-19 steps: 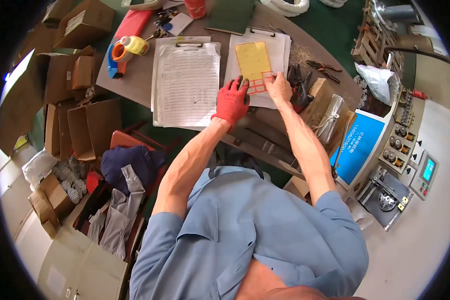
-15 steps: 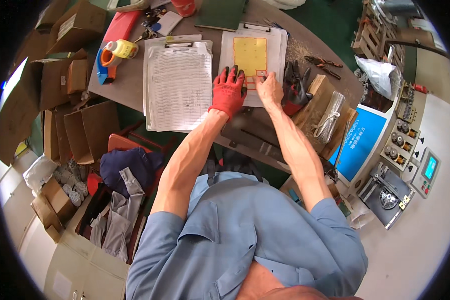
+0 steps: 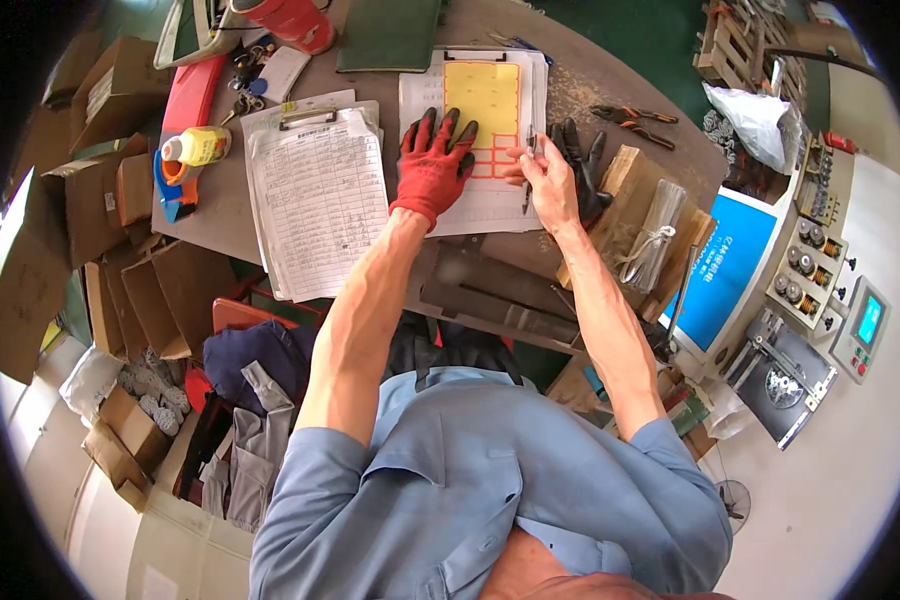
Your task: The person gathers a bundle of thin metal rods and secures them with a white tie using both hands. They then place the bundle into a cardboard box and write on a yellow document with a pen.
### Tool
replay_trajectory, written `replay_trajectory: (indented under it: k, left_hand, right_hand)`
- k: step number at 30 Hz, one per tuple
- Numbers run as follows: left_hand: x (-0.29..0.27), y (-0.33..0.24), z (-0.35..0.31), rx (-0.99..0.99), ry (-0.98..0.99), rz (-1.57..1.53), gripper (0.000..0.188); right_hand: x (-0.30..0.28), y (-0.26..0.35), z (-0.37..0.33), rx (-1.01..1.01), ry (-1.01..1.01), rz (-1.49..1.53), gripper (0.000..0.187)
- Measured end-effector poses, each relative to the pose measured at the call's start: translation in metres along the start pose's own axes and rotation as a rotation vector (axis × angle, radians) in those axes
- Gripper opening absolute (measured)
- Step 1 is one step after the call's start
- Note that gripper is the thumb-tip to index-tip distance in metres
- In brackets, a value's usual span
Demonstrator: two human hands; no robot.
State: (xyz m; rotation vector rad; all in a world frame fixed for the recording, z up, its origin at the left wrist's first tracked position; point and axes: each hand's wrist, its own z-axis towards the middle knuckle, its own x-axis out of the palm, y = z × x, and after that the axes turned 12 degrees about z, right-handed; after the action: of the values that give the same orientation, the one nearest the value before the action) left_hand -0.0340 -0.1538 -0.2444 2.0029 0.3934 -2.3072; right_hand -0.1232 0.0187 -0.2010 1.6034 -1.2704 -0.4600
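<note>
The left hand [image 3: 432,165], in a red glove, lies flat with its fingers spread on a yellow label sheet [image 3: 482,95], pressing on the lower edge of it. The bare right hand [image 3: 547,180] is just beside, its thumb and finger pinched at the right side of the sheet, where red-outlined labels [image 3: 490,160] sit in rows; it seems to grip something small and thin, but I cannot tell if this is a label edge or a little tool. The sheet rests on white papers [image 3: 470,205] under a clip, on the surface [image 3: 590,75], straight in front of the person.

To do this step well, I think the gloved hand should keep firm, even pressure close to the pinching point, so the sheet does not lift or slide. The right hand should pull slowly and at a low angle, so that a thin label does not tear or curl.

A black glove [image 3: 580,165] lies just behind the right hand. To the left is a clipboard [image 3: 315,195] with a printed form, then a yellow bottle [image 3: 202,147]. Pliers [image 3: 630,117] lie farther right, and cardboard boxes [image 3: 100,200] stand beyond the left edge.
</note>
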Motion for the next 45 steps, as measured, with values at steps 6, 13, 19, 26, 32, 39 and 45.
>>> replay_trajectory:
  k: [6,13,19,26,32,39,45]
  left_hand:
    - [0.000,-0.003,0.001,-0.067,0.038,0.028,0.047]
    - [0.002,-0.001,-0.001,-0.150,-0.031,0.035,0.047]
    - [-0.001,0.001,-0.001,-0.145,0.023,0.043,0.050]
    - [-0.007,0.014,0.004,-0.028,0.082,0.057,0.050]
    - [-0.002,0.015,0.004,-0.016,0.117,0.050,0.055]
    - [0.009,0.013,0.002,-0.065,0.040,-0.083,0.056]
    - [0.019,0.007,0.000,-0.098,0.035,-0.095,0.062]
  right_hand:
    - [-0.010,0.007,0.010,0.267,0.018,0.455,0.028]
    - [-0.007,0.005,0.020,0.274,0.008,0.755,0.020]
    - [-0.005,0.010,0.023,0.229,-0.043,0.449,0.036]
    - [0.008,-0.020,0.025,-0.344,-0.060,-0.021,0.034]
    - [0.011,-0.054,0.024,-0.708,-0.020,-0.648,0.025]
    - [0.023,-0.059,0.026,-0.858,0.011,-0.996,0.042]
    - [0.028,-0.051,0.027,-0.823,-0.002,-1.089,0.045]
